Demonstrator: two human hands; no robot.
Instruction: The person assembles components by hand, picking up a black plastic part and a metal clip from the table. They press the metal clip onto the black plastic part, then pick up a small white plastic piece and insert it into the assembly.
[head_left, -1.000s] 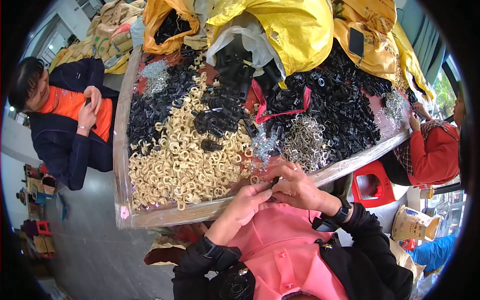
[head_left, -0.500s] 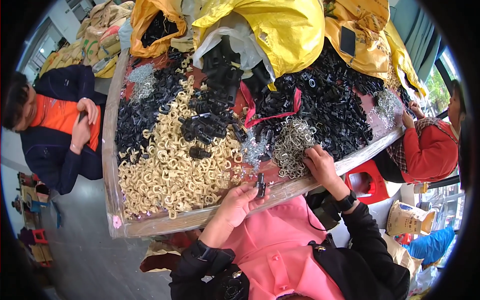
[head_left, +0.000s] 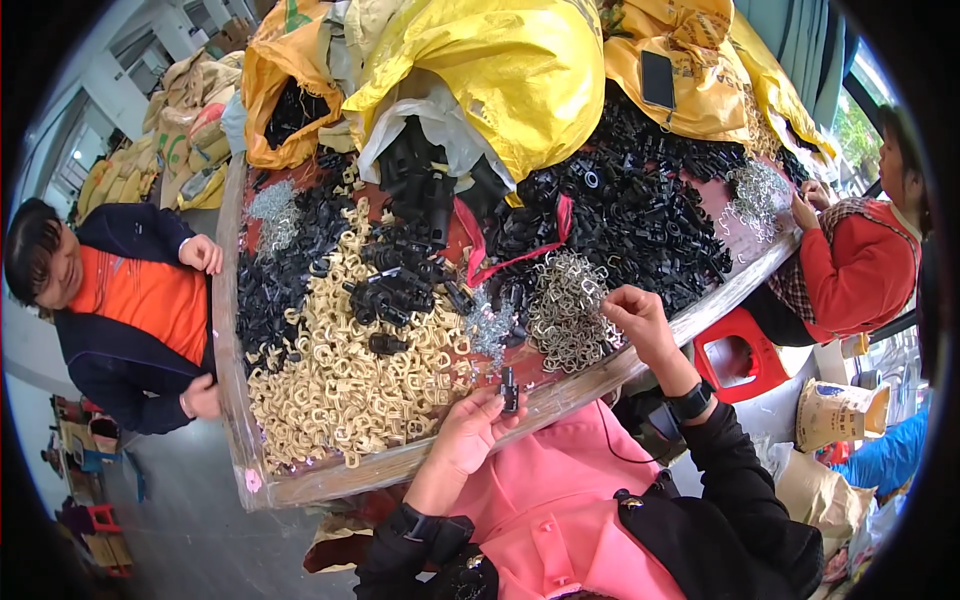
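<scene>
At the table's front edge, my left hand (head_left: pixel 468 432) pinches a small black plastic part (head_left: pixel 510 388) upright between thumb and fingers. My right hand (head_left: pixel 642 322) is just over the right side of a pile of silver metal rings (head_left: pixel 570 312), fingers pinched together; whatever they hold is too small to make out. Left of the rings lies a little heap of tiny shiny metal pieces (head_left: pixel 490 328). A broad pile of beige plastic buckle-like pieces (head_left: pixel 350 385) spreads to the left of my left hand.
Black plastic parts (head_left: pixel 650 220) cover the table's back right, below yellow sacks (head_left: pixel 530 80) and a phone (head_left: pixel 657 80). A red ribbon (head_left: pixel 475 250) lies mid-table. One person (head_left: pixel 130 310) stands at the left; another (head_left: pixel 850 260) works at the right beside a red stool (head_left: pixel 740 355).
My right hand has lifted slightly off the ring pile, fingers drawn together. My left hand still holds the black part. The person at the left has lowered one hand toward the table edge.
</scene>
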